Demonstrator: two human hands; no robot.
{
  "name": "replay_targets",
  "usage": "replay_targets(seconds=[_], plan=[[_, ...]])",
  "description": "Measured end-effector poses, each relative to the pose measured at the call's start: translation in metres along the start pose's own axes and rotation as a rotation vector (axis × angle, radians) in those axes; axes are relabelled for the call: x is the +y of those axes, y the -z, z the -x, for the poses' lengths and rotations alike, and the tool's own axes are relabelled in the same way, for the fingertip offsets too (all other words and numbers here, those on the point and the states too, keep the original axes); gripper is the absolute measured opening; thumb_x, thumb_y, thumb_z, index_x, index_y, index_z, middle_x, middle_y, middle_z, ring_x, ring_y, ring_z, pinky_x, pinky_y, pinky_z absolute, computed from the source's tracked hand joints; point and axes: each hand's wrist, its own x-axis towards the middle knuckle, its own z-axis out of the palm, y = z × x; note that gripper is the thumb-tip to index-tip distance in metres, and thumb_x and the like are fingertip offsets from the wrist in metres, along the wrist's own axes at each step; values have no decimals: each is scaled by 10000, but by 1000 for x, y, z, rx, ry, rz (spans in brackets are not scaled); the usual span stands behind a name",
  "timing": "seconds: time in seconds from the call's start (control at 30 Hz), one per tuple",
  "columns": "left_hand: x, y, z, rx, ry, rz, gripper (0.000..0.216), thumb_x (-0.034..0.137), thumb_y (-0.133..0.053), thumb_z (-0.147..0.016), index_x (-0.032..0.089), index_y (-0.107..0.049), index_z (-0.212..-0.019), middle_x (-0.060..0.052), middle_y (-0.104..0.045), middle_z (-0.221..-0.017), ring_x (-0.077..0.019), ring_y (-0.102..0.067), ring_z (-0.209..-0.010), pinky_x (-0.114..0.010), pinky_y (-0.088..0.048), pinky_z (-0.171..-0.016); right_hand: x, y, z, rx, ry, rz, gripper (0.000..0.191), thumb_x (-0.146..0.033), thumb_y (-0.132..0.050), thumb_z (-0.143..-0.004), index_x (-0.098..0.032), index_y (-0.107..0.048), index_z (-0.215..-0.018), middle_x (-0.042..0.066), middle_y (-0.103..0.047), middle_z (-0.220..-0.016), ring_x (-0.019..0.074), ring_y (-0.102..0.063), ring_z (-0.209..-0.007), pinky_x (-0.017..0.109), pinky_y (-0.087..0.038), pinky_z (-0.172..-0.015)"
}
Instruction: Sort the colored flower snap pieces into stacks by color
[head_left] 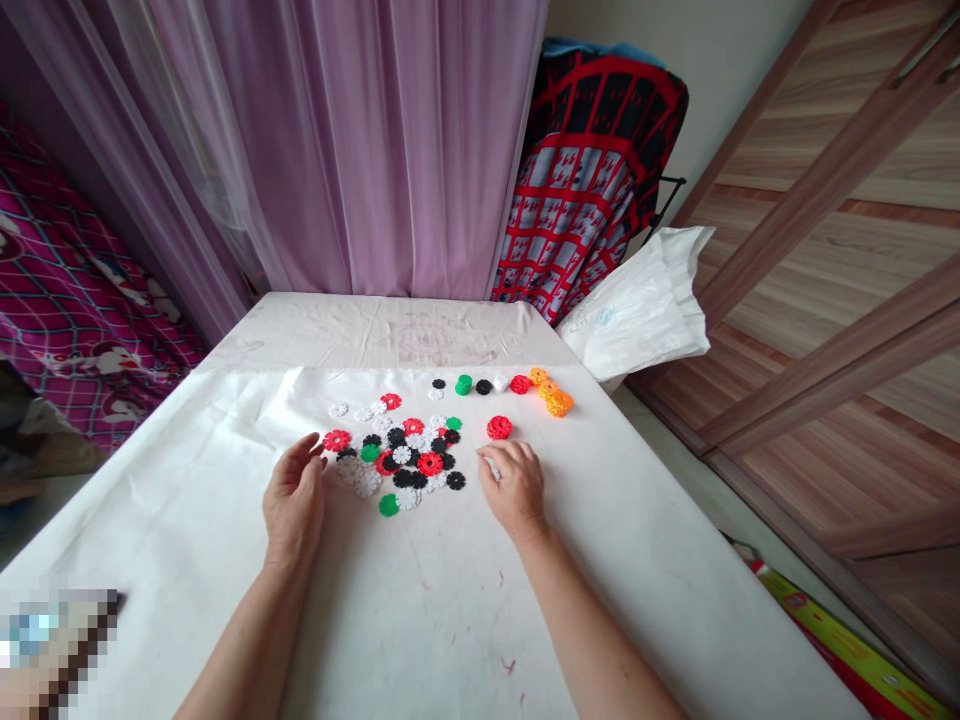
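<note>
A loose pile of flower-shaped plastic discs lies on the white table, in white, black, red and green. My left hand point(295, 495) is at the pile's left edge, fingers loosely bent and apart from the thumb. Its fingertips are close to a red disc point(337, 440); whether they touch it I cannot tell. My right hand point(515, 485) is right of the pile, thumb and fingers curled around a white disc point(493, 467), mostly hidden by them. Just beyond that hand sits a small red stack point(499, 428).
Along the far side runs a row of sorted discs: black, a green stack point(464, 384), black, white, red point(520, 384) and orange stacks point(556, 400). A white bag point(637, 305) stands at the table's right edge. A pixelated object point(56, 640) is at lower left.
</note>
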Motion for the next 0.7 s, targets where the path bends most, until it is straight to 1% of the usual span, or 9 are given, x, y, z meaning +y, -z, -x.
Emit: replay_targets(seconds=[0.1, 0.2, 0.27, 0.33, 0.4, 0.5, 0.6, 0.7], plan=[[1, 0, 0, 10, 13, 20, 454, 378, -611, -770, 225, -693, -1190, -86, -710, -1255, -238, -690, -1111, -440, -499, -1065, -29, -2, 2, -156, 107, -11, 141, -213, -642, -900, -280, -766, -904, 24, -743, -960, 213, -592, -952, 341, -418, -837], [-1, -1, 0, 3, 8, -2, 450, 393, -621, -772, 228, -697, -1183, -82, -713, -1243, -234, -685, -1112, -433, -498, -1064, -45, -8, 5, -255, 123, 16, 66, -255, -711, -866, -277, -763, -898, 24, -741, -966, 222, -580, -963, 344, -407, -815], [-2, -1, 1, -5, 11, -9, 458, 395, -624, -771, 230, -698, -1191, -81, -717, -1227, -236, -684, -1112, -434, -496, -1061, -49, -12, 6, -277, 104, 44, 80, -292, -750, -837, -267, -760, -913, 35, -737, -986, 237, -572, -981, 356, -406, -821], [-3, -2, 1, -13, 16, -14, 463, 396, -624, -772, 233, -697, -1200, -80, -724, -1207, -239, -686, -1106, -440, -492, -1061, -50, -14, 6, -273, 80, 57, 114, -312, -768, -820, -264, -756, -923, 43, -731, -1013, 247, -566, -1000, 367, -410, -832], [-2, -3, 2, -17, 19, -25, 461, 398, -627, -772, 235, -698, -1198, -77, -731, -1184, -240, -688, -1091, -445, -488, -1061, -51, -15, 5, -265, 67, 55, 109, -315, -770, -813, -264, -750, -908, 48, -722, -1056, 251, -563, -1021, 374, -414, -844], [1, -3, 4, -20, 11, -44, 446, 390, -632, -767, 235, -702, -1179, -71, -738, -1159, -241, -685, -1093, -433, -494, -1048, -52, -15, 3, -281, 63, 28, 100, -290, -762, -809, -266, -739, -903, 44, -717, -1077, 249, -568, -1036, 377, -420, -860], [3, -4, 6, -22, 4, -41, 433, 375, -625, -768, 235, -701, -1170, -70, -738, -1165, -240, -676, -1127, -409, -505, -1032, -54, -16, 4, -324, 73, -14, 150, -263, -761, -793, -260, -719, -938, 39, -716, -1070, 247, -579, -1052, 378, -424, -881], [2, -4, 5, -25, -2, -35, 439, 366, -620, -770, 236, -695, -1182, -70, -737, -1171, -236, -676, -1136, -395, -513, -1023, -56, -19, 8, -334, 83, -39, 190, -253, -767, -768, -252, -691, -942, 47, -712, -1103, 252, -583, -1083, 385, -425, -905]])
